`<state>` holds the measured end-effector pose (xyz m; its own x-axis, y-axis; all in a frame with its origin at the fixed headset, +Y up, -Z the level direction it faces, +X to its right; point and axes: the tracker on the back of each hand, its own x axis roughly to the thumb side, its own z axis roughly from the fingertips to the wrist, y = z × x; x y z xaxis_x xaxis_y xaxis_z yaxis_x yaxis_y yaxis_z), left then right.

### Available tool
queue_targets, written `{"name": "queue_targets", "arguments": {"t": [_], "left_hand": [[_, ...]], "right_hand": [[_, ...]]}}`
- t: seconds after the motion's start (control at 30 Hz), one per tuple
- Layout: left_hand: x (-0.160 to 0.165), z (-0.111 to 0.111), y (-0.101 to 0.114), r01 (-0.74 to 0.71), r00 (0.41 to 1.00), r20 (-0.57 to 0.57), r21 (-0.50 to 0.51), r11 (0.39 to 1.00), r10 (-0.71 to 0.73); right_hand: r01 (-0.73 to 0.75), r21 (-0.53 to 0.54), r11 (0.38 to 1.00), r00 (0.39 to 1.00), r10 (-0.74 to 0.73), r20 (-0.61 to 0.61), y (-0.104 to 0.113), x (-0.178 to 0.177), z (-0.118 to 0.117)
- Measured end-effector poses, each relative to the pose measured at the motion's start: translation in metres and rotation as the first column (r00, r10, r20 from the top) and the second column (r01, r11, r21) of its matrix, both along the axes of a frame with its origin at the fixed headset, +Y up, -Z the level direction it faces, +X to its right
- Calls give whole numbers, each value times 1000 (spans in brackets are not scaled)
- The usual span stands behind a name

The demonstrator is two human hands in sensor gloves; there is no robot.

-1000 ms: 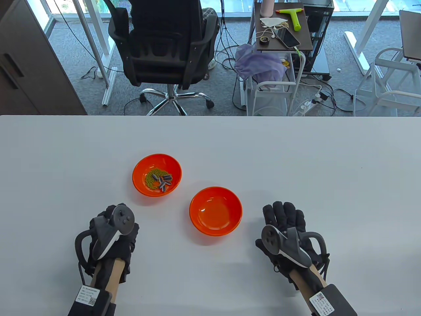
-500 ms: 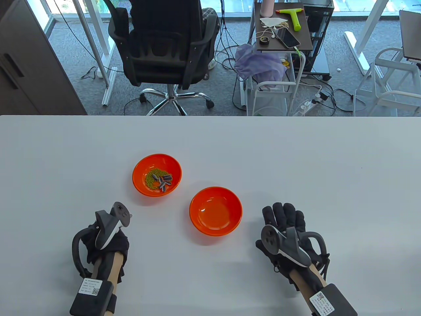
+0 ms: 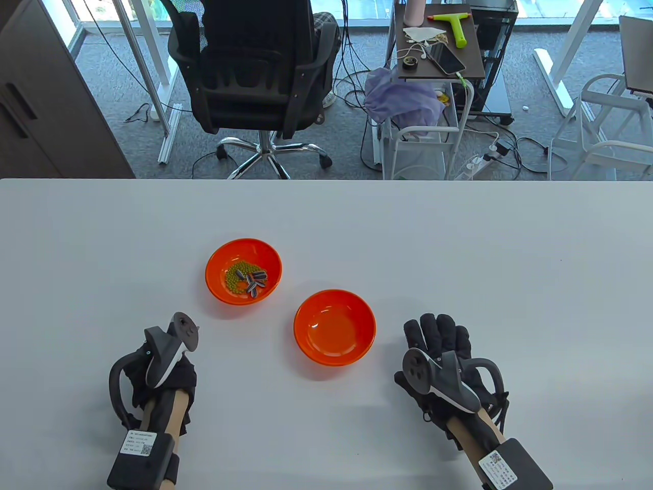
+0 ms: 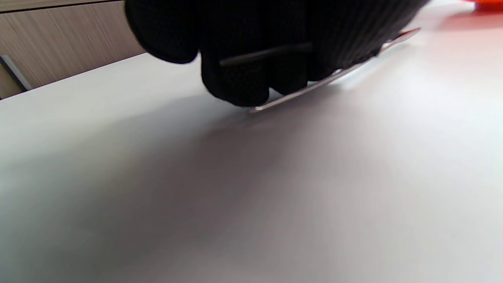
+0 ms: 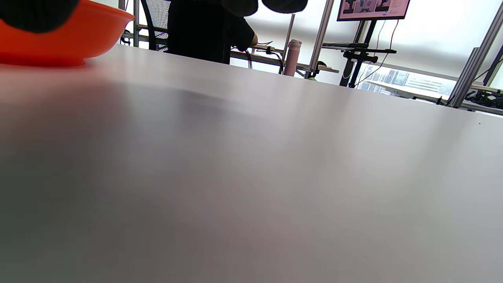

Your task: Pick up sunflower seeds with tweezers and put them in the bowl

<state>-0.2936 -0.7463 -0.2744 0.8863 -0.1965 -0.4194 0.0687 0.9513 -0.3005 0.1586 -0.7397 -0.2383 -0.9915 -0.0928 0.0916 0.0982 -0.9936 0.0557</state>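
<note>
An orange bowl [image 3: 244, 250] left of centre holds green beans [image 3: 234, 278] and several striped sunflower seeds [image 3: 256, 282]. A second orange bowl [image 3: 334, 352] to its right is empty; it also shows in the right wrist view [image 5: 70, 37]. My left hand [image 3: 171, 377] is near the front left, fingers curled. In the left wrist view its fingers [image 4: 251, 59] grip thin metal tweezers [image 4: 334, 76] low over the table. The tweezers are hidden in the table view. My right hand [image 3: 438, 339] rests flat on the table right of the empty bowl, fingers spread and empty.
The white table [image 3: 510, 265] carries only the two bowls. Behind its far edge stand an office chair [image 3: 255, 66] and a small cart [image 3: 438, 46] with a phone and clutter.
My left hand has drawn back toward the front edge and curled into a grip, its tracker tilting up. My right hand has shifted very slightly left.
</note>
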Motion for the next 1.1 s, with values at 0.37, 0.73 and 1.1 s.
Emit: {"name": "queue_targets", "arguments": {"t": [0.37, 0.73, 1.1], "left_hand": [[36, 16, 44, -23, 990, 144, 207, 978, -8], [131, 23, 76, -267, 843, 530, 260, 928, 94], [248, 22, 88, -309, 623, 782, 208, 928, 32]], "right_hand": [[65, 74, 995, 997, -67, 31, 10, 3, -2], [242, 195, 950, 970, -243, -20, 29, 5, 5], [353, 276, 894, 933, -313, -177, 42, 2, 15]]}}
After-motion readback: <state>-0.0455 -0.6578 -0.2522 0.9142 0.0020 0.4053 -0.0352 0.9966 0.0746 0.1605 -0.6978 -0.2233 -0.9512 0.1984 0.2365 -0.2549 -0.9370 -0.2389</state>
